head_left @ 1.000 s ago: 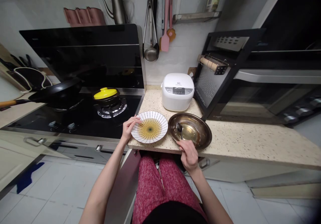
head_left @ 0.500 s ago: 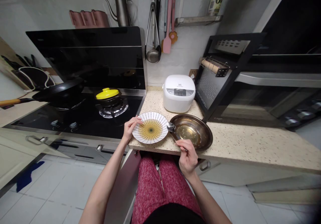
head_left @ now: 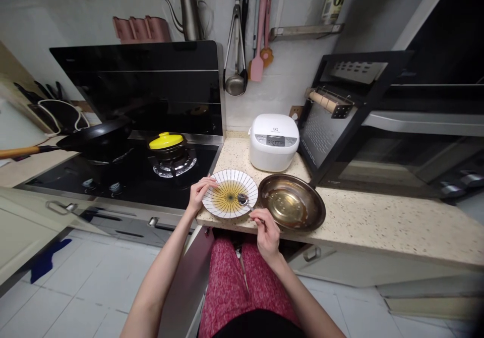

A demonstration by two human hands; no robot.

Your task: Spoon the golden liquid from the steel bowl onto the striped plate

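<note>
A white plate with dark radiating lines (head_left: 230,179) holds a yellowish liquid at its middle and sits at the counter's front edge. My left hand (head_left: 202,192) grips its left rim, fingers over the top. In my right hand (head_left: 267,231) is a metal spoon (head_left: 243,199), pinched by its handle, with the bowl over the right part of the plate. Close on the right stands a wide metal pan (head_left: 315,207), brownish inside, with a little shiny liquid on its bottom.
A white rice cooker (head_left: 274,144) stands behind the plate and pan. To the left, the gas stove (head_left: 132,176) carries a yellow-lidded pot (head_left: 166,141) and a black wok (head_left: 94,136). An oven (head_left: 401,151) is at the right. Utensils such as a pink spatula (head_left: 257,68) hang on the wall.
My right hand has moved left with the spoon, from between the pan and plate to over the plate. My left hand stays on the plate's rim. The view has shifted slightly.
</note>
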